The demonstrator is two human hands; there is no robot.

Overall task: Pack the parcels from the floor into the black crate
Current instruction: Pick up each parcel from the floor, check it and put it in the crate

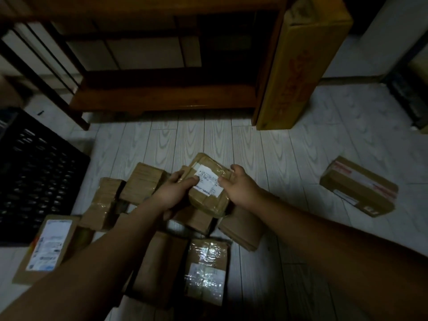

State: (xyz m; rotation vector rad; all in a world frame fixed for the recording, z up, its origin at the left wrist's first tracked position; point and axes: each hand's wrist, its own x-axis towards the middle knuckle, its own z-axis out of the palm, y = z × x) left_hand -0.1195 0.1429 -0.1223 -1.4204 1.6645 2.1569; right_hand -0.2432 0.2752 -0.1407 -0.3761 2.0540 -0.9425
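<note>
A taped brown parcel [208, 186] with a white label is held above the pile, between both hands. My left hand [172, 194] grips its left edge, thumb on the label. My right hand [238, 186] clasps its right side, fingers curled over the far corner. Beneath lie several more brown parcels [141, 184] in a heap on the pale floor. A flat parcel with a big label [49, 246] lies at the lower left, and a tape-wrapped one [206, 269] lies near me. The black crate [34, 177], with a lattice wall, stands on the left.
One parcel [359, 186] lies apart on the right. A tall yellow carton [298, 66] stands upright at the back right, next to a low wooden shelf unit [162, 96]. Dark metal rack legs [46, 84] rise at the back left. The scene is dim.
</note>
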